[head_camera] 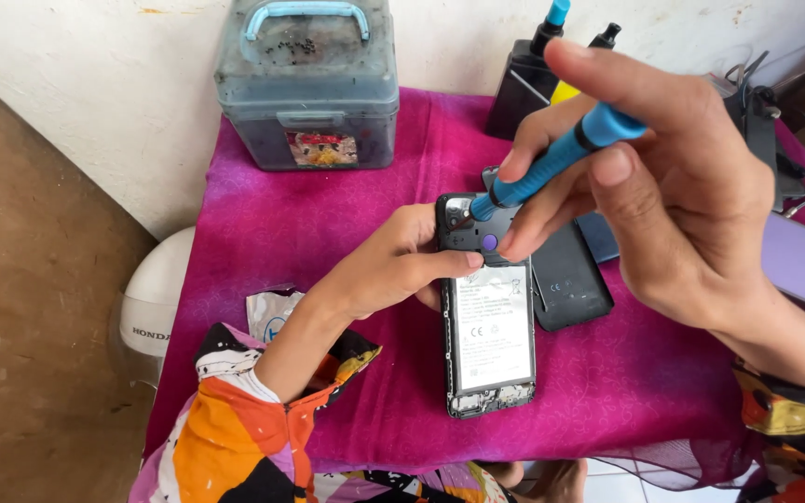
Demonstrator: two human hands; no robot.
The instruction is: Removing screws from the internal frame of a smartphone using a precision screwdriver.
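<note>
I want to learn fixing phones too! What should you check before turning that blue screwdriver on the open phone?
1. Phone held steady: ok. The left hand presses on the opened black phone with its back cover off.
2. Tool gripped: ok. The right hand holds the blue-handled screwdriver in its fingers.
3. Tip seated in a screw: cannot tell. The tip meets the phone's top end, but the screw head is too small to see.
4. Phone lies flat: ok. It rests on the magenta cloth.
5. Removed dark back cover out of the way: ok. It lies beside the phone.
6. Place for loose screws: cannot tell.
</note>
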